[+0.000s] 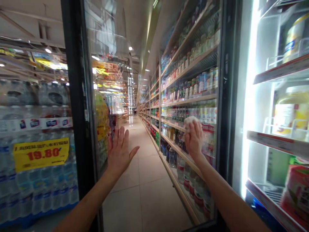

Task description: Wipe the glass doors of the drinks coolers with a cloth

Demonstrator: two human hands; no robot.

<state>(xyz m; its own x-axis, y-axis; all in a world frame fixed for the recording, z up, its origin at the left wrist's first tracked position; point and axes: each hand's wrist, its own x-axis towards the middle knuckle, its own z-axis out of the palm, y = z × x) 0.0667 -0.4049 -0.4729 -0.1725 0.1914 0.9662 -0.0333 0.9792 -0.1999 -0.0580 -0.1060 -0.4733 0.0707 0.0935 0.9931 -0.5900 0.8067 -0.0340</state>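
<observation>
A glass cooler door [152,180] in a dark frame stands open in front of me, and the store aisle shows through it. My left hand [120,151] is held flat with its fingers spread, against or very close to the left part of the pane. On the pane's right side, my right hand [195,139] presses a crumpled white cloth [190,120] to the glass. Its fingers are bent over the cloth, which sticks out above the fingertips.
Right of the door, the lit cooler has shelves [277,140] with a yellow drink bottle [291,112] and a pink package [295,190]. Packs of bottled water [38,183] are stacked at the left behind a yellow price sign [41,154]. Beyond the glass run long drink shelves [188,100].
</observation>
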